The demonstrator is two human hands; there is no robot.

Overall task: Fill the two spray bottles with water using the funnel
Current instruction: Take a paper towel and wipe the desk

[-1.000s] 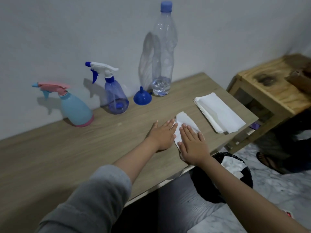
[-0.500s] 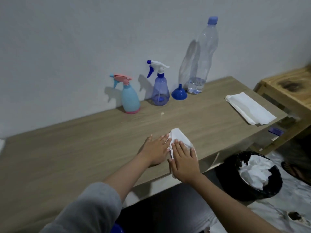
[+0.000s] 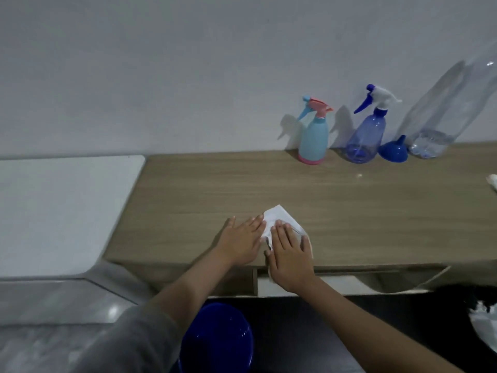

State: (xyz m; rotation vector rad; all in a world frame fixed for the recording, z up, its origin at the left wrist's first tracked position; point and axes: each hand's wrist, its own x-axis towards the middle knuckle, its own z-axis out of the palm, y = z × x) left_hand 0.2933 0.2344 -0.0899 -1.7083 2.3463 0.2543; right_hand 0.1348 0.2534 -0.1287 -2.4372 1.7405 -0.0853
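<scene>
Both hands flat, fingers straight: right hand (image 3: pixel 291 255) presses white tissue (image 3: pixel 278 218), left hand (image 3: pixel 242 239) beside it, slid leftward along bench (image 3: pixel 376 211) since earlier; spray bottles (image 3: pixel 314 138), funnel (image 3: pixel 394 150), water bottle (image 3: pixel 435 130) untouched—wiping, likely filling done.

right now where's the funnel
In the head view the blue funnel sits upside down at the back right of the table, by the wall, between the purple spray bottle and the clear water bottle.
</scene>
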